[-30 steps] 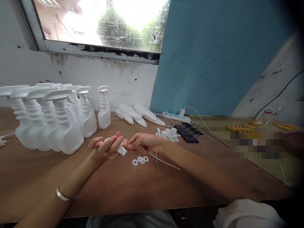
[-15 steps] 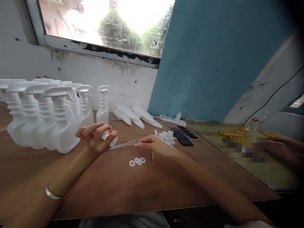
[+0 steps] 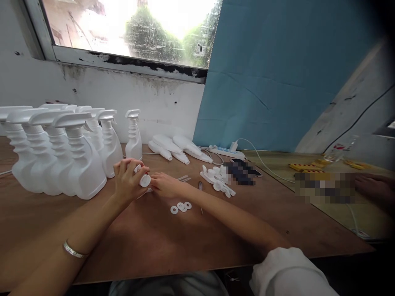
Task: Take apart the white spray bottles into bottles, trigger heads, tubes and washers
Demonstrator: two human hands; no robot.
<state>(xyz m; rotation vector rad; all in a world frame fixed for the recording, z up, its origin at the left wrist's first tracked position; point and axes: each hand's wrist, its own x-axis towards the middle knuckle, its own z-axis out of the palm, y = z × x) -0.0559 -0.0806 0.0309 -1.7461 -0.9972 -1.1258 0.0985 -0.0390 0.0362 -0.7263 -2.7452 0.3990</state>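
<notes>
I observe left hand (image 3: 126,179) closed around white spray top (image 3: 145,181), above table (image 3: 148,246). Right hand (image 3: 164,185) just beside, near thin tubes (image 3: 184,179); I cannot tell whether it grips anything.

- The left hand (image 3: 128,183) is bare, and the left arm (image 3: 100,218) wears a shiny silver bracelet (image 3: 72,250) — a curved band, its marks too tiny to read.
- The right hand (image 3: 163,185) is bare too.
- A white sleeve (image 3: 290,269), puffy and wrinkly, stops partway along the right arm (image 3: 225,207).
- Greyish clothes (image 3: 169,284) show below — in shade.
</notes>
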